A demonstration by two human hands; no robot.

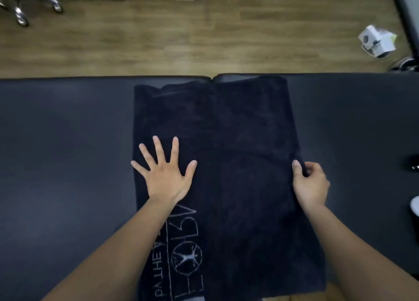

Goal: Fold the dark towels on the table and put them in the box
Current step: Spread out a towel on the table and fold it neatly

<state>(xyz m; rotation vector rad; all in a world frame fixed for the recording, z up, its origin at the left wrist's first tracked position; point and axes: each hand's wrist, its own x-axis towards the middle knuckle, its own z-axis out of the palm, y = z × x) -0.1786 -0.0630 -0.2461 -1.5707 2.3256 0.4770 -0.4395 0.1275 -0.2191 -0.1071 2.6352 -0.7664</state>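
The dark towel (226,123) lay spread flat across the middle of the black padded table (56,141), its far end reaching the table's far edge and its near end running out of my view below. My left hand (165,178) pressed flat on the towel near its left edge, palm down, all the fingers straight and fanned wide apart. My right hand (310,182) had the towel's right edge, the thumb lying on top of the cloth and the other fingers curled in against the hem, pinching it. White printed lettering with a round emblem (186,255) showed on the towel's near left part, just beside my left forearm. Beyond the table was wooden floor (181,39), with a chrome chair base (29,3) at far left and a small white carton (378,42) at far right.
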